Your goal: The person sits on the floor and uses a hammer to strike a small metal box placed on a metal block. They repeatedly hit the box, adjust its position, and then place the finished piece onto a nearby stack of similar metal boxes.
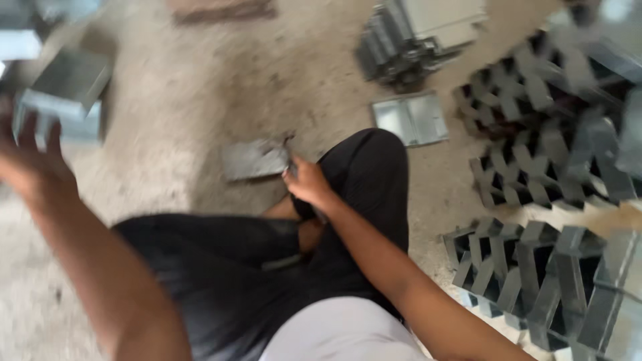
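Looking down from the head camera, the view shows a person seated on a dusty concrete floor (200, 87), legs in dark trousers folded in front of them. The picture is blurred by motion.

The right hand (306, 182) reaches forward past the raised knee, its fingers pinched on the near edge of a flat grey metal plate (255, 159) that lies on the floor just ahead of the knee. The left hand (30, 157) is lifted at the left edge of the view, fingers spread wide and holding nothing. Just beyond it, a folded metal box piece (63, 93) shows near the far left corner of the floor; whether it rests there or is in the air cannot be told.

Farther along the floor, toward the far right, lies a second flat metal sheet (410, 118) with folded edges, and behind it a bundle of stacked metal parts (401, 40). Along the floor's right edge stand rows of folded metal box pieces (535, 160), packed side by side, reaching down to the near right corner.
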